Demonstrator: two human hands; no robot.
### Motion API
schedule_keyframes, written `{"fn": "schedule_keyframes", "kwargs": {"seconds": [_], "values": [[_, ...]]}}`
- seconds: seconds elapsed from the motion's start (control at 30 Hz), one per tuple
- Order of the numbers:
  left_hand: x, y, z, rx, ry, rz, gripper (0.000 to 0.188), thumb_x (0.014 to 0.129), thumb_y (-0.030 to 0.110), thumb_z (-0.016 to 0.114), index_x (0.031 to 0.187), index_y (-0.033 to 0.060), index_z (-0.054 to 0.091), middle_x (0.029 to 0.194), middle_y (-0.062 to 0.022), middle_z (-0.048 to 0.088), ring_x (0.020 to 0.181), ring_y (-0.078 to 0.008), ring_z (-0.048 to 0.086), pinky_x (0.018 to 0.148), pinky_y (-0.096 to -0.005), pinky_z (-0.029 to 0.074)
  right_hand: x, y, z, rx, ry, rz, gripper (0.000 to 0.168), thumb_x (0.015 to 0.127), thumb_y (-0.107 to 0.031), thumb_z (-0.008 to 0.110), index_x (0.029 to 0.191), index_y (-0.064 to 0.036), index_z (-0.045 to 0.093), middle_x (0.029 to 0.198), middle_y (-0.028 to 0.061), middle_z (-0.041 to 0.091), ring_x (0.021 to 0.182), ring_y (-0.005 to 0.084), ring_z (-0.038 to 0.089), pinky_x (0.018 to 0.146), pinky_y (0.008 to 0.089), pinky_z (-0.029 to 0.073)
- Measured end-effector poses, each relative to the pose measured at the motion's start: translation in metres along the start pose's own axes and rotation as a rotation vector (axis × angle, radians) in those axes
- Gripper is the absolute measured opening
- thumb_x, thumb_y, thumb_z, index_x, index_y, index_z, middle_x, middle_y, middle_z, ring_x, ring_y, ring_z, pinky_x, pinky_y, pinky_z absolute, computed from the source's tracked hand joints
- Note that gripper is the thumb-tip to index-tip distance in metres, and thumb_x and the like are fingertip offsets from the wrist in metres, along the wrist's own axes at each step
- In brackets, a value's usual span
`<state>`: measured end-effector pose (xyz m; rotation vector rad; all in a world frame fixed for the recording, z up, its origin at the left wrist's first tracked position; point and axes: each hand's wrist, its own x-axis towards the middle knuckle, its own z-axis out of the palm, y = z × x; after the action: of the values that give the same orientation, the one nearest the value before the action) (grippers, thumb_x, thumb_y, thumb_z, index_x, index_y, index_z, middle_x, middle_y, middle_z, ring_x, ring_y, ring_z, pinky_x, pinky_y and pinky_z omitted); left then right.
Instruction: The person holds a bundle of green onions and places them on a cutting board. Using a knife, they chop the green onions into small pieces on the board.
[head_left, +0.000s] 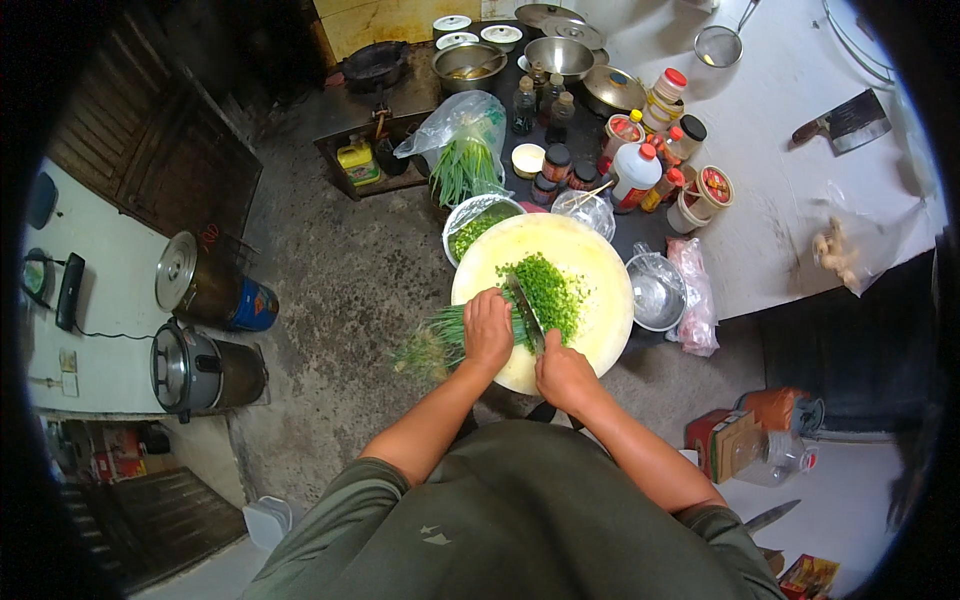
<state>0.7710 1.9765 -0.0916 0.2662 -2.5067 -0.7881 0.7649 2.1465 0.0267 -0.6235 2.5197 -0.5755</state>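
A round, pale yellow chopping board (609, 300) lies before me. My left hand (489, 330) presses on a bunch of green onions (448, 330), whose stringy ends hang over the board's left edge. In my right hand (564, 373) is the handle of a kitchen knife (527, 311). Its blade stands on edge beside my left fingertips, between the uncut stalks and a heap of chopped green onion (551, 289). The knife's handle is mostly covered by my fingers. Past the board's upper left rim, a plastic-lined bowl (452, 217) contains more chopped green onion.
Whole green onions (463, 169) in a plastic bag stand beyond the bowl. Several jars and bottles, including a large white bottle (634, 176), crowd the dark table behind the board. A metal bowl (657, 292) sits close on the right. A cleaver (859, 124) lies on the white counter.
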Motion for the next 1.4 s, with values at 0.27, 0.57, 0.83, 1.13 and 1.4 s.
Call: {"fn": "schedule_keyframes", "kwargs": {"seconds": [0.27, 0.57, 0.83, 1.13, 1.4], "values": [[-0.001, -0.001, 0.007, 0.006, 0.053, -0.005, 0.013, 0.103, 0.013, 0.061, 0.111, 0.0026, 0.059, 0.127, -0.0178, 0.063, 0.124, -0.0390, 0.057, 0.109, -0.0513, 0.040, 0.015, -0.006, -0.011, -0.035, -0.096, 0.026, 0.025, 0.097, -0.007, 0.049, 0.116, 0.010, 0.046, 0.092, 0.0402, 0.070, 0.089, 0.0564, 0.070, 0.084, 0.0614, 0.055], [0.000, 0.004, 0.007, 0.060, -0.037, -0.017, 0.014, 0.103, 0.012, 0.061, 0.111, 0.0021, 0.058, 0.109, -0.0169, 0.057, 0.109, -0.0384, 0.054, 0.102, -0.0504, 0.040, 0.023, 0.009, 0.022, 0.017, 0.042, 0.017, 0.021, 0.100, -0.009, 0.050, 0.114, 0.006, 0.045, 0.086, 0.0370, 0.070, 0.083, 0.0556, 0.069, 0.080, 0.0623, 0.055], [0.002, 0.004, 0.006, 0.038, 0.013, -0.007, 0.013, 0.103, 0.013, 0.060, 0.109, 0.0016, 0.056, 0.110, -0.0180, 0.056, 0.107, -0.0398, 0.053, 0.100, -0.0506, 0.041, 0.016, -0.004, -0.007, 0.054, 0.091, 0.025, 0.023, 0.102, -0.012, 0.051, 0.114, 0.005, 0.043, 0.083, 0.0362, 0.070, 0.079, 0.0560, 0.069, 0.078, 0.0637, 0.054], [-0.001, 0.002, 0.008, 0.059, 0.003, 0.000, 0.013, 0.103, 0.013, 0.061, 0.108, 0.0020, 0.057, 0.108, -0.0185, 0.056, 0.109, -0.0403, 0.054, 0.099, -0.0512, 0.042, 0.016, -0.009, -0.007, -0.053, -0.055, 0.046, 0.024, 0.097, -0.007, 0.053, 0.115, 0.007, 0.045, 0.090, 0.0376, 0.071, 0.084, 0.0562, 0.070, 0.081, 0.0624, 0.055], [0.001, 0.005, 0.005, 0.028, -0.015, -0.040, 0.013, 0.104, 0.013, 0.059, 0.108, 0.0017, 0.055, 0.108, -0.0191, 0.054, 0.106, -0.0406, 0.052, 0.098, -0.0515, 0.041, 0.035, 0.016, 0.032, -0.007, 0.087, 0.007, 0.029, 0.100, -0.014, 0.059, 0.117, 0.005, 0.045, 0.083, 0.0325, 0.071, 0.080, 0.0530, 0.070, 0.076, 0.0610, 0.056]]}}
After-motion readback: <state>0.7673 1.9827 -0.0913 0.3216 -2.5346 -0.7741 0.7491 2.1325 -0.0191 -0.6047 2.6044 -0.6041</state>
